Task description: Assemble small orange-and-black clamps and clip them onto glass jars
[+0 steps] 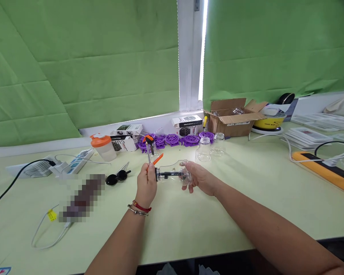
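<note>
A clear, waisted jar (172, 168) lies sideways between my hands above the table, with a dark rod running along its inside. My left hand (146, 181) is closed around the dark end of the jar. A thin rod (148, 152) and an orange strip (158, 159) stick out above that fist; how they are held is hidden. My right hand (200, 177) wraps the jar's wide end, fingers curled beneath it. Two clear jars (203, 149) stand upside down just beyond. Left of my left hand lie two black round parts (117, 177) with metal rods.
Purple plastic rings (172, 140) line the back, beside printed boxes (187, 126) and an open carton (232, 118). An orange-lidded shaker (103, 147) stands left. Cables and a blurred phone-like object (84, 196) lie nearer. An orange power strip (326, 170) sits at right.
</note>
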The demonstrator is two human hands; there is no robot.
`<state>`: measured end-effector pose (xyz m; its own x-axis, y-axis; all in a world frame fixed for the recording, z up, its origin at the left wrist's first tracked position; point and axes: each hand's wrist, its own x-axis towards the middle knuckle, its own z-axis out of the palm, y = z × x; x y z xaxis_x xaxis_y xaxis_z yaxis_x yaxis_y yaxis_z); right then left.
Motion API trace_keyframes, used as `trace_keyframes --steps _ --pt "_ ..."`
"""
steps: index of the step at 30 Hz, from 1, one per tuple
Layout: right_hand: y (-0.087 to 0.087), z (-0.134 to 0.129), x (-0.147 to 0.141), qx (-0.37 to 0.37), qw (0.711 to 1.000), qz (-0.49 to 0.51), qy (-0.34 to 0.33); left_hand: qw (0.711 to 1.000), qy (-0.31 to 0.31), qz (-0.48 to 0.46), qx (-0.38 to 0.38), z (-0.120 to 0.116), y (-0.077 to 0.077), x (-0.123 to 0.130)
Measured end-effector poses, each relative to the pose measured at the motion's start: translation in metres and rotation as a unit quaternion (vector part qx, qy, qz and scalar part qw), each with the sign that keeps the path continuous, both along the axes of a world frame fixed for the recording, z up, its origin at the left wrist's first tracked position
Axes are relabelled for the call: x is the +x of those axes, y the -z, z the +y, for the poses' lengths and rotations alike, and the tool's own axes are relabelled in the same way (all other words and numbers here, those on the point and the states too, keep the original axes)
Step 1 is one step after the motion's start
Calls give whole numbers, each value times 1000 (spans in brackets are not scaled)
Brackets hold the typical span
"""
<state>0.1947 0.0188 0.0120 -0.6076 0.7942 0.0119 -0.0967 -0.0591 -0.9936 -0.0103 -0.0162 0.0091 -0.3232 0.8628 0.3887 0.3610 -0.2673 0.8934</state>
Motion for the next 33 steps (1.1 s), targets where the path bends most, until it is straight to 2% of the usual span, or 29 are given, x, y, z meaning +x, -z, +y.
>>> trace_keyframes --steps 2,3,5,6,7,10,11,12,13,14,16,17,19,21,24,26,29,31,33 --pt "-4 -1 5 148 989 -9 2 998 8 -48 -37 0 -2 1" --pt "-6 -2 7 228 973 -17 6 995 11 -77 -67 1 -2 1" --pt "-7 -3 10 325 945 -36 15 987 12 -117 -111 2 -2 1" --pt "-5 -3 10 323 945 -43 23 987 12 -116 -113 2 -1 1" --pt "-3 -3 9 287 956 -49 31 990 13 -101 -100 3 0 1" --pt "5 -1 6 125 989 -82 20 998 23 -34 -42 3 3 0" --pt "6 0 6 119 988 -95 16 999 25 -28 -38 3 3 0" --pt "5 0 6 157 982 -105 17 998 25 -38 -44 3 3 1" --pt "4 0 7 231 966 -111 24 996 25 -61 -58 3 2 2" --pt "2 0 8 325 938 -113 37 992 23 -93 -77 2 1 3" --pt "-4 -2 10 501 856 -113 56 979 30 -157 -127 2 -2 5" --pt "-6 -4 11 563 816 -116 57 971 38 -182 -153 2 -3 5" --pt "-9 -7 10 642 753 -132 52 952 58 -219 -204 4 -4 3" --pt "-11 -10 10 689 706 -161 37 934 66 -252 -244 7 -4 -4" --pt "-13 -13 13 720 667 -187 47 918 43 -298 -260 11 -3 -17" --pt "-16 -12 20 715 671 -181 77 921 21 -312 -235 12 -4 -24" --pt "-19 -8 36 669 712 -158 144 934 -1 -308 -178 12 -6 -28" --pt "-18 -4 49 597 750 -134 251 941 -7 -300 -157 12 -6 -28" --pt "-11 2 63 472 785 -100 389 943 -3 -295 -154 13 -6 -27"
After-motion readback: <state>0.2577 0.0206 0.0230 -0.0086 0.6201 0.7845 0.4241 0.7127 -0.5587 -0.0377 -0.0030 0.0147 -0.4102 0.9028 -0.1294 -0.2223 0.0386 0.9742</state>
